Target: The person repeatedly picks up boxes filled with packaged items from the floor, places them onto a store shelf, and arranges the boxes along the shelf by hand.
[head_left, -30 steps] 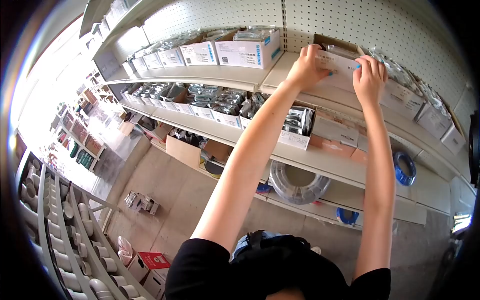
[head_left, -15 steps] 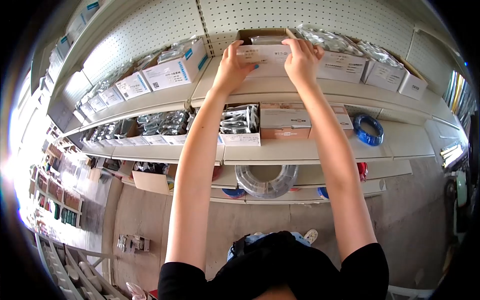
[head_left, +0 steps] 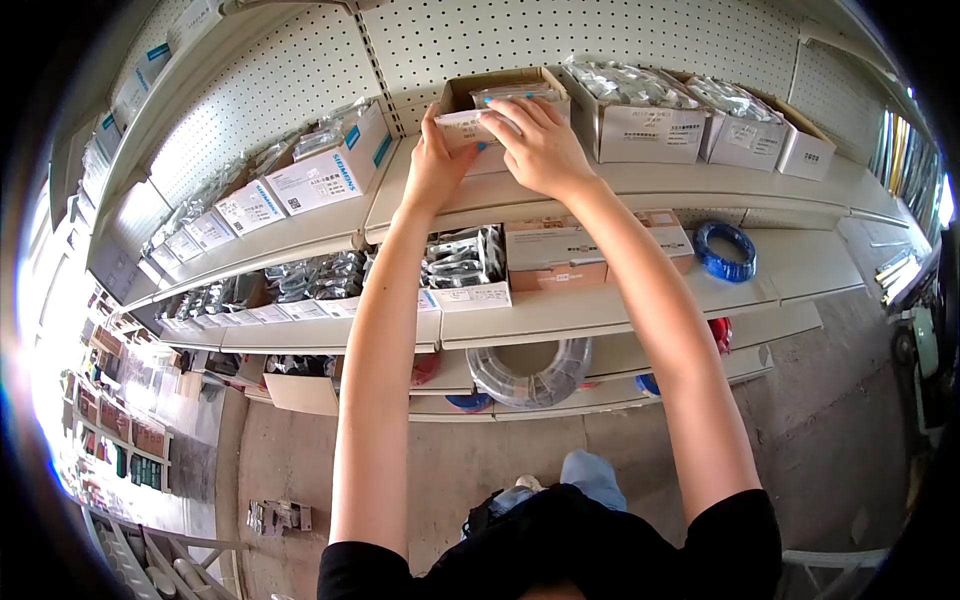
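An open cardboard box (head_left: 462, 130) with a white labelled front stands on the upper shelf, and clear plastic packets (head_left: 520, 92) show inside it. My left hand (head_left: 437, 170) is closed on the box's left front corner, with its thumb against the front face. Over the front rim reaches my right hand (head_left: 545, 150), its fingers stretched apart. Some of those fingertips extend over the opening beside the packets, and one is at the front rim. Whether they touch the packets I cannot tell. The right hand hides part of the box front.
Right of the box are white boxes (head_left: 650, 135) of bagged items; to the left stand Siemens boxes (head_left: 320, 180). The shelf below carries black packets (head_left: 465, 262), a carton (head_left: 550, 248) and a blue coil (head_left: 725, 252). A grey coil (head_left: 530, 375) lies lower.
My right hand has shifted left from the box's right front corner to its opening, fingers now over the rim. My left hand stays on the left corner. The camera view has shifted.
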`<state>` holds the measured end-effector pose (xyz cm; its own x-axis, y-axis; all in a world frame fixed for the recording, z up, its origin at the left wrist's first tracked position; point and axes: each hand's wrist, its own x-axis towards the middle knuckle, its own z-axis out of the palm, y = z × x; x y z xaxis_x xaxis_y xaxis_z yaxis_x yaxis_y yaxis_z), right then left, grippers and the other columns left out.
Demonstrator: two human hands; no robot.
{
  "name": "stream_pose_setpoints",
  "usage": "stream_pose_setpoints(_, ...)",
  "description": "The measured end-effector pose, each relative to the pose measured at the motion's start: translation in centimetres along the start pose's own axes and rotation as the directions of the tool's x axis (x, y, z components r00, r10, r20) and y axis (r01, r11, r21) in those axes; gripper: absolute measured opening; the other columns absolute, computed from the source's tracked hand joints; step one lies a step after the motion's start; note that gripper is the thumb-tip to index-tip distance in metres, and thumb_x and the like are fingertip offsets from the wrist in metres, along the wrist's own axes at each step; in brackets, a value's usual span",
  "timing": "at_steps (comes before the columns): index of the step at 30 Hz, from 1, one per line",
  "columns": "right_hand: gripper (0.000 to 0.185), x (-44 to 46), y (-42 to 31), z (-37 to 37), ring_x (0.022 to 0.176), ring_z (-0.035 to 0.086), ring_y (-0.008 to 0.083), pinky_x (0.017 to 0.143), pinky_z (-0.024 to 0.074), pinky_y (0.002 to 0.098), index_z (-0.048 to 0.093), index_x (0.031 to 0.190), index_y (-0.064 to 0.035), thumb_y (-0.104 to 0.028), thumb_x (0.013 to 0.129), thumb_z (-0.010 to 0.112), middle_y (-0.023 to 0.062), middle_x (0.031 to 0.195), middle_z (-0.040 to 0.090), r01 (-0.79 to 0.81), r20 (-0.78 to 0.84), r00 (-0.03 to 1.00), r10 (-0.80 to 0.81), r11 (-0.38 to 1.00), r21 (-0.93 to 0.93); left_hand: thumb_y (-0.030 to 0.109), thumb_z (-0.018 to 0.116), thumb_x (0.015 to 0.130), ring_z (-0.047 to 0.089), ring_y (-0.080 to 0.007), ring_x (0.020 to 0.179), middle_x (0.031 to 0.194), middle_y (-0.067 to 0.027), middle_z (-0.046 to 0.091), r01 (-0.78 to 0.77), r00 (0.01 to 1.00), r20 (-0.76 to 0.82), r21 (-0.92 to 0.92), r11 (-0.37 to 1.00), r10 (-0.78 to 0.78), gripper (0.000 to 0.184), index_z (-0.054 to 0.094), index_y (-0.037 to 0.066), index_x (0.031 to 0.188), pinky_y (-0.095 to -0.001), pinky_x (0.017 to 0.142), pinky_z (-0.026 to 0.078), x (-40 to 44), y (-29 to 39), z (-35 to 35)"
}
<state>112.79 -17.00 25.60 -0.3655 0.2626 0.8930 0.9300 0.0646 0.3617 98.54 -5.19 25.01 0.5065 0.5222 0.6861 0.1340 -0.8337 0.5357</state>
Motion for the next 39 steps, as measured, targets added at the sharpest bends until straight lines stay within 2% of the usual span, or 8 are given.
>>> stream_pose_setpoints(8,0.035,-0.2,0.3,0.1,0.102,0.053,0.0244,0.090,0.0400,0.0424,0.058,0.104,-0.0091,-0.010,0.070,0.062,0.0066,0.111,0.054,-0.094,0.014,0.996,0.093,0.994,0.064,0.016,0.072,0.075,0.059,-0.0348,0.100,0.108,-0.0233,0.060,-0.027,0.999,0.018,0.026,0.999,0.027,0.084,0.020,0.004,0.139,-0.0379,0.084,0.047,0.0,0.2,0.4)
stream_pose_setpoints(11,0.040,-0.2,0.3,0.0,0.094,0.052,0.0265,0.084,0.0423,0.0403,0.057,0.108,-0.0102,-0.005,0.068,0.060,0.0063,0.109,0.054,-0.097,-0.019,0.995,0.100,0.989,0.109,0.015,0.072,0.076,0.059,-0.0351,0.101,0.109,-0.0236,0.059,-0.024,1.000,0.011,0.077,0.997,0.023,0.084,0.019,0.005,0.140,-0.0384,0.084,0.047,0.0,0.1,0.5)
stream_pose_setpoints(15,0.039,-0.1,0.3,-0.3,0.097,0.052,0.0276,0.086,0.0408,0.0412,0.057,0.107,-0.0088,-0.005,0.068,0.060,0.0069,0.110,0.054,-0.114,-0.028,0.993,0.119,0.985,0.133,0.014,0.072,0.076,0.058,-0.0364,0.103,0.112,-0.0235,0.058,0.063,0.994,0.082,0.059,0.996,-0.067,0.085,0.017,0.006,0.141,-0.0390,0.085,0.047,0.1,1.3,0.0)
stream_pose_setpoints(19,0.039,-0.2,0.2,-0.4,0.097,0.052,0.0274,0.088,0.0401,0.0415,0.057,0.106,-0.0091,-0.005,0.068,0.061,0.0066,0.110,0.054,-0.145,-0.015,0.989,0.150,0.977,0.158,0.013,0.071,0.076,0.057,-0.0387,0.103,0.113,-0.0230,0.057,-0.074,0.997,0.012,0.088,0.993,0.073,0.086,0.016,0.010,0.142,-0.0398,0.084,0.047,-0.1,-0.1,0.5)
stream_pose_setpoints(24,0.037,-0.2,0.2,-0.4,0.098,0.052,0.0270,0.089,0.0397,0.0417,0.057,0.105,-0.0094,-0.006,0.068,0.062,0.0057,0.109,0.054,-0.171,-0.033,0.983,0.179,0.970,0.172,0.013,0.070,0.077,0.055,-0.0394,0.104,0.112,-0.0241,0.057,0.065,0.996,0.061,0.048,0.997,-0.068,0.085,0.016,0.011,0.143,-0.0417,0.085,0.045,-0.1,0.5,0.3)
stream_pose_setpoints(28,0.037,-0.2,0.3,-0.2,0.099,0.052,0.0266,0.090,0.0397,0.0414,0.058,0.104,-0.0098,-0.006,0.067,0.062,0.0050,0.110,0.055,-0.178,-0.053,0.980,0.190,0.967,0.184,0.012,0.070,0.077,0.055,-0.0393,0.106,0.113,-0.0245,0.057,0.070,0.997,0.017,0.100,0.992,-0.072,0.086,0.015,0.012,0.143,-0.0415,0.087,0.045,-0.4,1.2,0.3)
stream_pose_setpoints(35,0.034,-0.5,0.7,0.1,0.100,0.052,0.0245,0.094,0.0366,0.0434,0.056,0.103,-0.0092,-0.011,0.070,0.062,0.0064,0.105,0.056,-0.201,-0.079,0.973,0.217,0.964,0.177,0.011,0.071,0.076,0.055,-0.0372,0.107,0.115,-0.0231,0.056,-0.060,0.998,0.000,0.056,0.997,0.061,0.087,0.015,0.015,0.143,-0.0409,0.087,0.045,-0.3,0.3,0.5)
stream_pose_setpoints(39,0.032,-0.5,1.1,0.2,0.097,0.054,0.0242,0.094,0.0360,0.0440,0.055,0.100,-0.0102,-0.011,0.069,0.062,0.0056,0.101,0.058,-0.308,-0.137,0.934,0.329,0.938,0.158,0.012,0.071,0.075,0.055,-0.0383,0.107,0.116,-0.0229,0.057,-0.023,1.000,-0.012,0.069,0.997,0.023,0.081,0.023,0.014,0.140,-0.0416,0.087,0.046,-0.3,1.1,0.3)
